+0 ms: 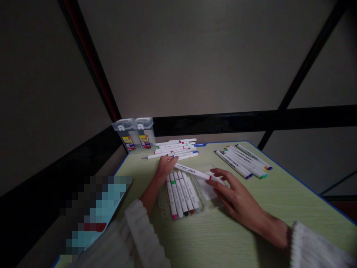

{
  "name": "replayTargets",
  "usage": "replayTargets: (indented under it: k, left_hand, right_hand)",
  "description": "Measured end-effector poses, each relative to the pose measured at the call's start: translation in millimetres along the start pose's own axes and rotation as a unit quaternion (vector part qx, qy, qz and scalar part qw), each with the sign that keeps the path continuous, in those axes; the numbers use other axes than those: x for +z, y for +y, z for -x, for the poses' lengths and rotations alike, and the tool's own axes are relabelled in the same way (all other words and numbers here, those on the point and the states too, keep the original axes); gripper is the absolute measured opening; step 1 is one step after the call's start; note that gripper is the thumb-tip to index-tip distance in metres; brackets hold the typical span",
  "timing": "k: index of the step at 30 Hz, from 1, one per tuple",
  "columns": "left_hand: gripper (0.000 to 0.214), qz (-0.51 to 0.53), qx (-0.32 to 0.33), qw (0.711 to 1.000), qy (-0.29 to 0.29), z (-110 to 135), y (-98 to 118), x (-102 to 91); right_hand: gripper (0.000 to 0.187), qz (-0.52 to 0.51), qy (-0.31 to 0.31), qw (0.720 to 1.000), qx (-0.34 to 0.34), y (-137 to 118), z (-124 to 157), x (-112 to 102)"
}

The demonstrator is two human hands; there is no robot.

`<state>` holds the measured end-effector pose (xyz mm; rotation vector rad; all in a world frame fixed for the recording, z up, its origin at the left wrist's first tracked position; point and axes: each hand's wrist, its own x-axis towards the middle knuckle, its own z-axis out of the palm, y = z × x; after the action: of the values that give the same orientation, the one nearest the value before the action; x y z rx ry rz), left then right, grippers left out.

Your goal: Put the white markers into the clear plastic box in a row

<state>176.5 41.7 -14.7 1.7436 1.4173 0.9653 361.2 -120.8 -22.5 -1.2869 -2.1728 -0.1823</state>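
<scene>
A white marker with a red band near its right end is held at a slant above an open clear plastic case. My left hand pinches the marker's left end. Around its right end are the fingers of my right hand, closed loosely near the red band. Below, several white markers lie side by side in the left half of the case, with pink, black and brown among their end colours. The case's other half, partly behind my right hand, shows a white sheet.
At the back, a loose pile of markers lies beside two clear lidded boxes. Another group of markers is spread on the right of the pale green table. A blurred-out light blue item is at the left edge.
</scene>
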Motion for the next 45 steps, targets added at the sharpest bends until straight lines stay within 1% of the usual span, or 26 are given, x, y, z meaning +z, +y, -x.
replayTargets:
  k: [6, 12, 17, 22, 27, 34, 39, 41, 45]
  left_hand:
    - [0.040, 0.000, 0.012, 1.000, -0.024, 0, 0, 1.7]
    - [0.040, -0.021, 0.037, 0.998, -0.040, -1, -1, 2.5]
    - [0.041, -0.026, 0.054, 0.996, -0.069, 2, 3, 1.8]
    - [0.040, -0.022, 0.074, 0.994, -0.081, 3, 4, 2.1]
    - [0.040, -0.027, 0.079, 0.992, -0.097, 2, 3, 3.3]
    - [0.038, -0.014, 0.090, 0.992, -0.083, 4, 7, 3.0]
    - [0.024, 0.040, 0.099, 0.994, -0.030, 4, 9, 5.2]
    - [0.022, 0.063, 0.095, 0.993, -0.015, 3, 7, 6.9]
    - [0.021, 0.113, 0.099, 0.988, -0.021, 4, 4, 9.7]
  right_hand:
    - [0.041, -0.018, -0.027, 0.999, -0.003, -1, -1, 0]
    - [0.037, -0.035, -0.023, 0.999, -0.026, -2, 1, -2]
    - [0.034, -0.038, -0.042, 0.997, -0.051, -3, 2, -1]
    - [0.035, -0.041, -0.042, 0.996, -0.072, -3, 2, -2]
    - [0.037, -0.039, -0.041, 0.995, -0.086, -5, 2, -4]
    - [0.032, -0.028, -0.046, 0.994, -0.099, -7, 0, -4]
    - [0.031, -0.036, -0.041, 0.993, -0.102, -12, -1, -3]
    - [0.030, -0.043, -0.039, 0.993, -0.101, -13, -1, -2]
    - [0.031, -0.043, -0.037, 0.993, -0.103, -12, 0, -2]
